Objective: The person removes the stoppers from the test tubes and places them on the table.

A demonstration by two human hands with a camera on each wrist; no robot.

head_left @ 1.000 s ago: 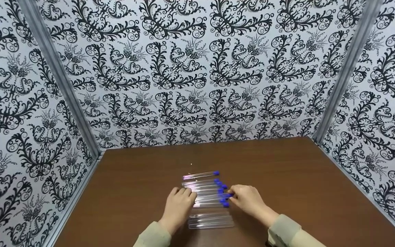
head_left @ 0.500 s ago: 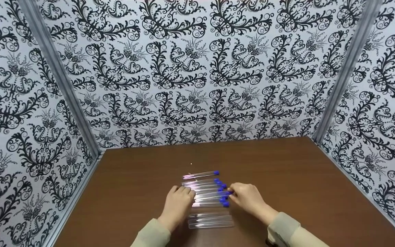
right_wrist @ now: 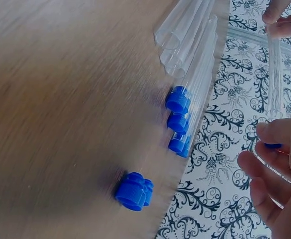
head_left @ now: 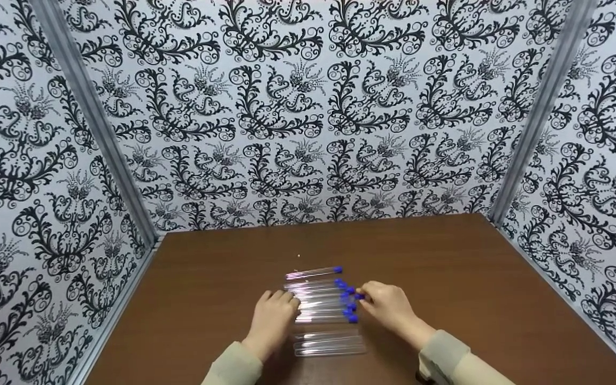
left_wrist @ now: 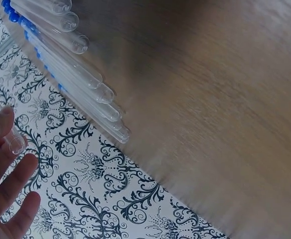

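Note:
My left hand [head_left: 273, 321] pinches a clear test tube [left_wrist: 17, 144] near its rounded end, between thumb and fingers. The tube's other end points at my right hand [head_left: 391, 306]. In the right wrist view a blue cap [right_wrist: 272, 146] sits between my right thumb and fingers, partly hidden by them. A small gap shows there between this cap and the tube's uncapped end [right_wrist: 273, 110]. Below both hands, several capped test tubes [head_left: 318, 295] lie side by side, their blue caps [right_wrist: 178, 99] to the right.
Several uncapped test tubes [head_left: 329, 343] lie nearer me on the brown table [head_left: 206, 267]. One capped tube [head_left: 313, 273] is set apart at the back of the row. Loose blue caps [right_wrist: 133, 191] rest on the wood. Patterned walls [head_left: 308, 133] enclose the table.
My left hand has shifted slightly left, and my right hand slightly up in the head view with the blue cap. The lying tubes have stayed in place.

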